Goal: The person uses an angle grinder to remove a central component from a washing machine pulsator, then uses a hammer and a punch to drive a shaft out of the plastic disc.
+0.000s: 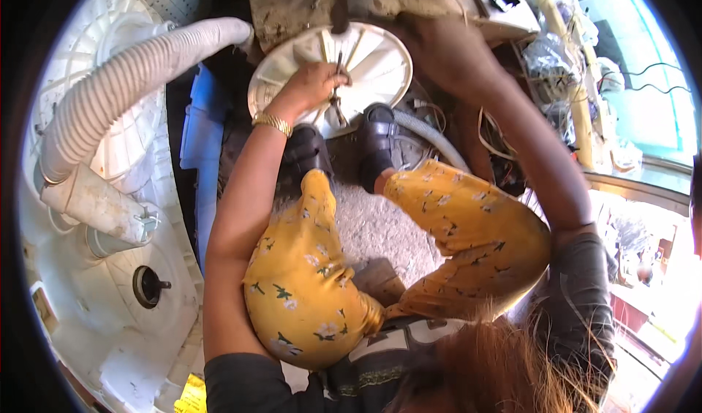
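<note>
A round white plastic disc (380,55) with raised ribs lies tilted beyond my feet. My left hand (316,88), with a gold-coloured band at its wrist, is closed around a slim metal rod (337,106) that stands over the disc's middle. The rod's lower end looks wider; whether it is fixed to the disc I cannot tell. To the right, my right hand (452,53) is raised and blurred by motion. It grips what looks like a hammer (341,14), its dark head above the rod's upper end.
At left stands a large white plastic tub (139,332) with a ribbed hose (139,77). Beside it is a blue panel (201,157). A worn wooden board (292,4) lies beyond the disc. A grey hose (431,135) curves by my right foot; bagged items (548,58) crowd the right side.
</note>
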### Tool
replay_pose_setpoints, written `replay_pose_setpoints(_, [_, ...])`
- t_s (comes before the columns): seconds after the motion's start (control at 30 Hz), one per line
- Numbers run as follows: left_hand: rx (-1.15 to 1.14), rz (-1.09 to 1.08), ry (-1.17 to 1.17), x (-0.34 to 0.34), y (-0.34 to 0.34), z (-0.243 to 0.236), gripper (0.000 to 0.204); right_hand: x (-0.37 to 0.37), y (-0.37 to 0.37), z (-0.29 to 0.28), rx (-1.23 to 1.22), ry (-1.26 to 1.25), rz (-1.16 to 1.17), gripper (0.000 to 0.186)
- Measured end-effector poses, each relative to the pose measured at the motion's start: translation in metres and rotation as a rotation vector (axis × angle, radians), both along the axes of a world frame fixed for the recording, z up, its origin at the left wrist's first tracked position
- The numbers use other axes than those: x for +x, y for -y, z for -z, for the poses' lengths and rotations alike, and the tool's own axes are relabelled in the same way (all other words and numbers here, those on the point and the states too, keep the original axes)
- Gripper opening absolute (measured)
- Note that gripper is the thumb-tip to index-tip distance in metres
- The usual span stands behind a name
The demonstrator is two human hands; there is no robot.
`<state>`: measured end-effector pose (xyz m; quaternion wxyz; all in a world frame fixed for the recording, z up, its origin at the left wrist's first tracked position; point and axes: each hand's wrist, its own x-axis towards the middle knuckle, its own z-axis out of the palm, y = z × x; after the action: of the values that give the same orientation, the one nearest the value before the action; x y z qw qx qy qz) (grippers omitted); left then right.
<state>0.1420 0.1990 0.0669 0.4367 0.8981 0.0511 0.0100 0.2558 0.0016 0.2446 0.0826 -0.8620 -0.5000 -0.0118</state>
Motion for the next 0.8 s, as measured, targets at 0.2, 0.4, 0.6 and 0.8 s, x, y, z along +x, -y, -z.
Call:
replay_pose_setpoints(0.2, [-0.042, 0.028, 0.054, 0.003, -0.001, -0.004, 0.020, 0.008, 0.011, -0.021, 0.596, -0.010, -0.054, 0.025])
replay_pose_setpoints(0.4, [-0.004, 0.020, 0.065, 0.002, -0.012, 0.005, 0.025, 0.002, 0.004, 0.000, 0.206, -0.136, -0.071, 0.025])
replay_pose_setpoints(0.6, [0.344, -0.123, 0.176, -0.001, 0.021, 0.002, 0.025, 0.006, 0.006, -0.006, 0.442, -0.087, -0.169, 0.017])
replay_pose_setpoints(0.8, [0.180, -0.108, 0.046, -0.003, 0.012, -0.007, 0.026, 0.018, 0.002, -0.014, 0.461, -0.099, -0.287, 0.024])
